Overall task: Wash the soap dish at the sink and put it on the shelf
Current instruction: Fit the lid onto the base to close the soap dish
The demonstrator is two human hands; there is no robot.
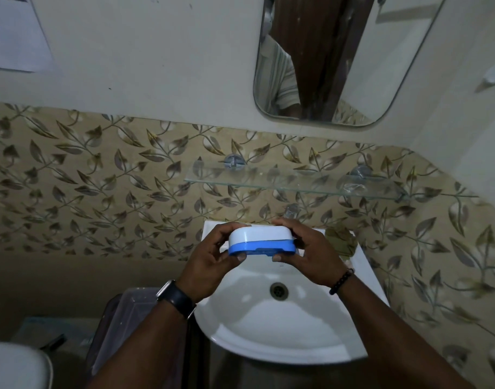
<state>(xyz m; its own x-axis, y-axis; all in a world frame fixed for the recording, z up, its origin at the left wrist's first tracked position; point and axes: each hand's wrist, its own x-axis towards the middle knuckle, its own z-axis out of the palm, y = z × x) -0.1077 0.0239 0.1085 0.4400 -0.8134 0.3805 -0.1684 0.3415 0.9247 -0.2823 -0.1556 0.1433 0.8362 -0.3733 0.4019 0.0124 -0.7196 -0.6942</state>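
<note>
Below me is the white sink (pixel 282 341), its basin bare down to the drain (pixel 278 290). A crumpled brownish cloth (pixel 341 240) sits on its back right corner. Above it, the glass shelf (pixel 268 184) juts from the leaf-patterned wall on two round brackets.

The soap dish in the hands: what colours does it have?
The soap dish is white on top with a blue lower part, best seen in the head view.
</note>
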